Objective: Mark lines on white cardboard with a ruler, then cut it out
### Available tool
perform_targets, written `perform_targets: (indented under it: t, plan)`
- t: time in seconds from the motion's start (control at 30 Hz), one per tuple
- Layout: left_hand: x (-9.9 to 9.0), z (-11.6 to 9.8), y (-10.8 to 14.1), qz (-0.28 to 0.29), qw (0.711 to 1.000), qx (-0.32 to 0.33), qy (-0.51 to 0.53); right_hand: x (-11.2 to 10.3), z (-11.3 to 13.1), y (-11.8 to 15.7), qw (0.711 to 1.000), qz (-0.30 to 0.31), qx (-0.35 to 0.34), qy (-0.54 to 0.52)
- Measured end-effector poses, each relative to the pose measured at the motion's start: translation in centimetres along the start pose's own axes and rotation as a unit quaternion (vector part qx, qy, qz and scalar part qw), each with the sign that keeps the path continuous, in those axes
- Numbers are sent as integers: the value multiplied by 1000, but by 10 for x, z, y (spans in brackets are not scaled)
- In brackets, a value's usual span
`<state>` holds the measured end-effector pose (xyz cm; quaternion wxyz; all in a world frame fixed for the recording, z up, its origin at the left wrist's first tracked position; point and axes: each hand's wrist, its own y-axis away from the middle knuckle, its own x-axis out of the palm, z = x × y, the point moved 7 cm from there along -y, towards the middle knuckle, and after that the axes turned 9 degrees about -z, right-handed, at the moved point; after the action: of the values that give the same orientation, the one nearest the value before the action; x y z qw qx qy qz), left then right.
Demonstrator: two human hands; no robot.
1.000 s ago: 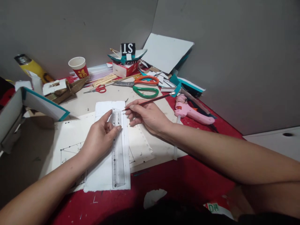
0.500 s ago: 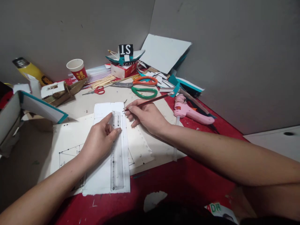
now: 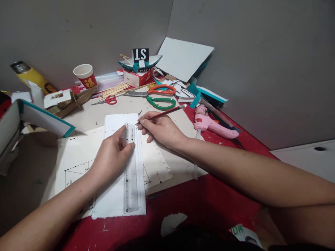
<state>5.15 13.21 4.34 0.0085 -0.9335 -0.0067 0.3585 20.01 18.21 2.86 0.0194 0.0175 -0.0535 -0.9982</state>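
My left hand (image 3: pixel 112 150) presses a clear plastic ruler (image 3: pixel 131 188) flat, with thumb and fingers on its upper half. Under the ruler lies a narrow white card (image 3: pixel 112 202), its long side roughly parallel to the ruler's. My right hand (image 3: pixel 157 127) pinches a dark red pencil (image 3: pixel 167 112) at a slant. The pencil's tip is at the ruler's right edge near its top end, on or just over the card. Beneath the card is a larger sheet with drawn lines (image 3: pixel 75 150), partly covered by my left forearm.
Beyond the card lie large scissors (image 3: pixel 161 93) with orange and green handles and small red scissors (image 3: pixel 110 100). A pink glue gun (image 3: pixel 209 123) rests at the right. Behind stand a paper cup (image 3: pixel 86 75), a yellow bottle (image 3: pixel 36 79) and a small model boat (image 3: pixel 141 64).
My right hand has shifted slightly left, bringing the pencil's tip to the ruler's edge. The left hand and ruler stay in place on the card.
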Motion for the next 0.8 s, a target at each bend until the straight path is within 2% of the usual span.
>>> perform_targets:
  t: [0.57,0.8]
  plan:
    - [0,-1,-1,9,1000,11,-22,0,2,1,999,-12,-8,35]
    - [-1,-2,0,10,999,18,-33,2,0,0,1000,2,-13,23]
